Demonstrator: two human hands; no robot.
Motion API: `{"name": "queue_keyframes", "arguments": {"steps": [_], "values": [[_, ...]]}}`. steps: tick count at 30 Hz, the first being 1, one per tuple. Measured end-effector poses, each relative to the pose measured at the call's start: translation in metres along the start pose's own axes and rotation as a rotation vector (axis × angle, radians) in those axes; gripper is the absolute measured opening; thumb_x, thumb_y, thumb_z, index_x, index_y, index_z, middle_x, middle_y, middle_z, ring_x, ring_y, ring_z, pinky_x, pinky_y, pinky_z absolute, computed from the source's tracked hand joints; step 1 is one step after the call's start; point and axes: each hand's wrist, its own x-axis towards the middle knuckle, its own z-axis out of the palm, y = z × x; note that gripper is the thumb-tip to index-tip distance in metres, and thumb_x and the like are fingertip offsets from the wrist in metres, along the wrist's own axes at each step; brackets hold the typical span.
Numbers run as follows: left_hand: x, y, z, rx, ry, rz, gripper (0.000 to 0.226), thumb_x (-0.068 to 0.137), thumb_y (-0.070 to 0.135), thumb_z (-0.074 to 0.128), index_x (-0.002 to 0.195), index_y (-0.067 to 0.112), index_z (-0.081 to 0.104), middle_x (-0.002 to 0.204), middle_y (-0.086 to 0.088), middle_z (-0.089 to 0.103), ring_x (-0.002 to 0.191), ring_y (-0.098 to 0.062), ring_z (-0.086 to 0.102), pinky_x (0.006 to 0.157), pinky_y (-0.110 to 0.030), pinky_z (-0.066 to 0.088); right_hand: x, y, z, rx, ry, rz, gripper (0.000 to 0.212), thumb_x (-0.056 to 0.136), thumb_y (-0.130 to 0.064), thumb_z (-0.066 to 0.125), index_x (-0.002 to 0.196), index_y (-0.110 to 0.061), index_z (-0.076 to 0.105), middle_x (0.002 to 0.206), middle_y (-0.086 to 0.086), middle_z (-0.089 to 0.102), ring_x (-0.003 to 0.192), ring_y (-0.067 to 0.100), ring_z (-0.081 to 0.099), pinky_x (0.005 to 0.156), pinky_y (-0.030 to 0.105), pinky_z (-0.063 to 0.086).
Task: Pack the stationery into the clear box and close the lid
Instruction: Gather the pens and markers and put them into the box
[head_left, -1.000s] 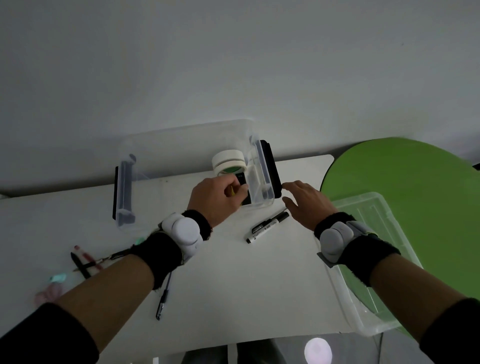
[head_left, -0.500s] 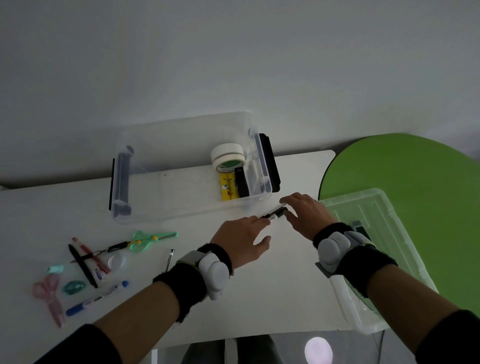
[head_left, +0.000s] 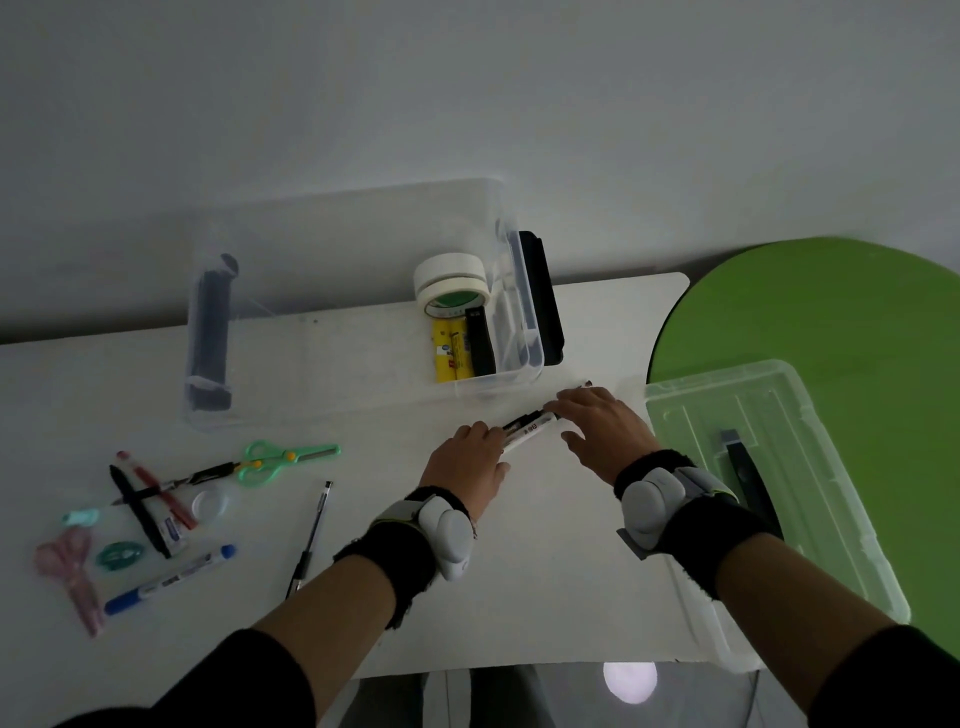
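Observation:
The clear box (head_left: 363, 410) stands open at the back of the white table (head_left: 545, 597). In its right end lie two tape rolls (head_left: 452, 275), a yellow item (head_left: 449, 348) and a black item (head_left: 480, 340). Two markers (head_left: 530, 428), one black and one white, lie side by side just in front of the box. My left hand (head_left: 470, 460) grips their near left end. My right hand (head_left: 602, 431) rests flat over their far right end, fingers spread. The clear lid (head_left: 810, 415) lies to the right, on the green round table.
Loose stationery lies at the table's left: green scissors (head_left: 285, 457), a black pen (head_left: 311, 535), a blue marker (head_left: 171, 577), pink scissors (head_left: 72, 571), a red pen (head_left: 156, 488) and small items. The green round table (head_left: 831, 312) adjoins on the right. A wall is behind the box.
My left hand left the box, where it set down the black item, and came to the markers. My right hand moved onto the markers too. The view shifted right.

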Motion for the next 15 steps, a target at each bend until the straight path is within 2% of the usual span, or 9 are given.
{"name": "queue_keyframes", "arguments": {"steps": [8,15], "values": [[0.0051,-0.0035,0.0015,-0.020,0.036,0.014,0.029,0.095,0.030,0.046,0.121,0.016,0.047,0.119,-0.004,0.052,0.109,-0.022,0.050,0.075,-0.032,0.046,0.0030,0.0026,0.0107,-0.012,0.017,-0.002,0.044,0.092,-0.021,0.056,0.134,-0.030,0.051,0.138,-0.007,0.049,0.131,0.019,0.038,0.103,0.033,0.039],[0.0102,-0.0042,-0.0025,-0.026,0.003,0.024,0.026,0.094,0.024,0.047,0.119,0.016,0.047,0.118,-0.003,0.053,0.110,-0.022,0.050,0.077,-0.033,0.047,0.0022,0.0016,0.0118,-0.045,-0.005,-0.003,0.037,0.091,-0.024,0.057,0.128,-0.031,0.055,0.126,-0.002,0.050,0.120,0.021,0.043,0.097,0.032,0.041]]}}
